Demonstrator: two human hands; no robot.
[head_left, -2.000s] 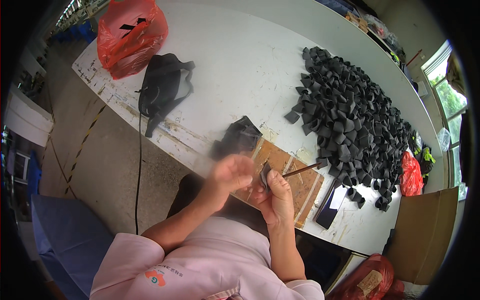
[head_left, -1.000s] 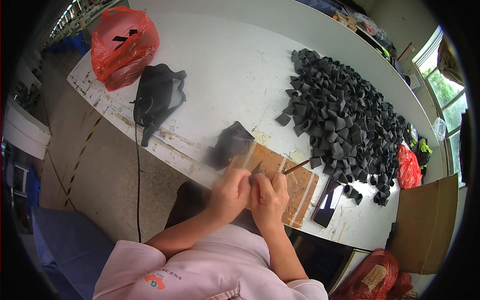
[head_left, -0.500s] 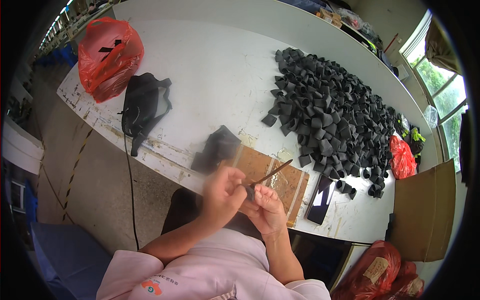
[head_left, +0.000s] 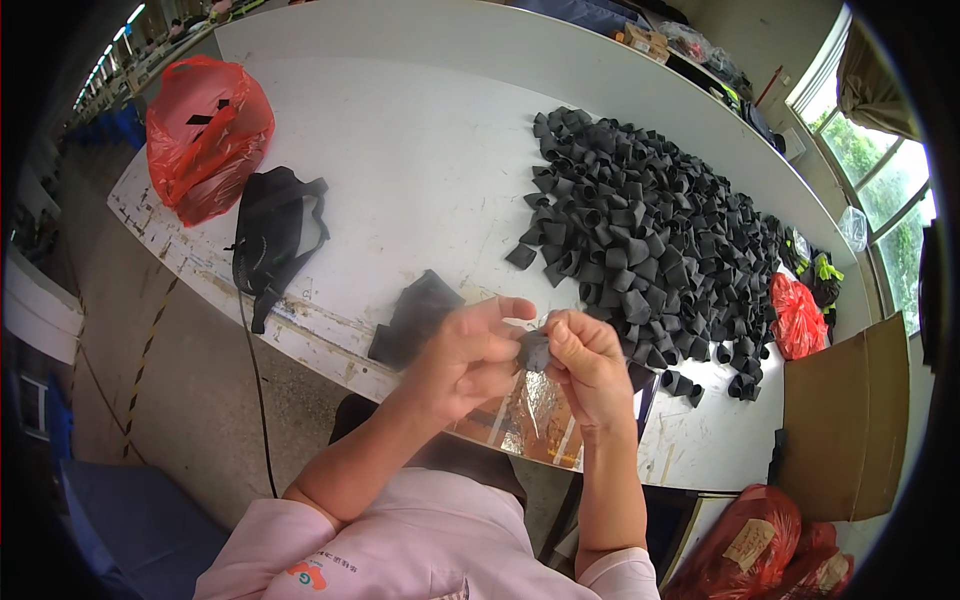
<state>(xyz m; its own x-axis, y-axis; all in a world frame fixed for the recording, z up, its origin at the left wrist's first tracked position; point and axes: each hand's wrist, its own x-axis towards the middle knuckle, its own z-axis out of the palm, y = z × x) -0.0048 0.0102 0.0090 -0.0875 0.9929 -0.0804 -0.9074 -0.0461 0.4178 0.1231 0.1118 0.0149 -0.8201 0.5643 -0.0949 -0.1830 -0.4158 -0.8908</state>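
Head view: 2 hands, left hand (head_left: 470, 355) and right hand (head_left: 590, 362), pinch 1 black piece (head_left: 534, 350).

— Where does the view look from?
— From the person's head, tilted down and forward onto the white table (head_left: 430, 170), close above the left hand (head_left: 465, 355) and right hand (head_left: 590, 365).
— Only one view?
— One (a wide fisheye, edges bending at the rim), forearms entering from the lower edge.
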